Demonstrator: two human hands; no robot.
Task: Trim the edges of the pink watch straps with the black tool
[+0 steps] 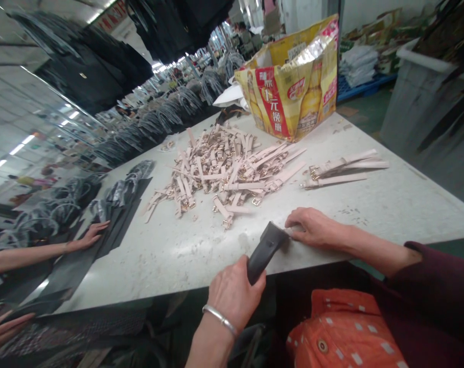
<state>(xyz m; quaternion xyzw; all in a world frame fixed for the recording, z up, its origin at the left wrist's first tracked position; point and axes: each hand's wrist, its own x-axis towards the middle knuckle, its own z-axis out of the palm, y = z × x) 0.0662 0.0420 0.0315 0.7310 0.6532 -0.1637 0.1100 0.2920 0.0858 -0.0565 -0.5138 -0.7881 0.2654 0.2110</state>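
Note:
My left hand [235,294], with a silver bangle at the wrist, is wrapped round a dark grey handle-shaped object [263,253] with a wider, angled end; its exact kind I cannot make out. My right hand [316,228] is beside that wide end, low over the table edge. Its fingers are curled in, and what is between the fingertips is too small to name. Beyond both hands lies a heap of pale pink buckled straps [220,168]. A few more buckled straps [341,167] lie apart on the right.
A yellow printed bag [293,87] stands at the back of the white table [354,199]. At the left, another person's hand [88,237] rests on dark panels [117,230]. Black bags [86,66] hang overhead. A grey bin [416,97] stands at right.

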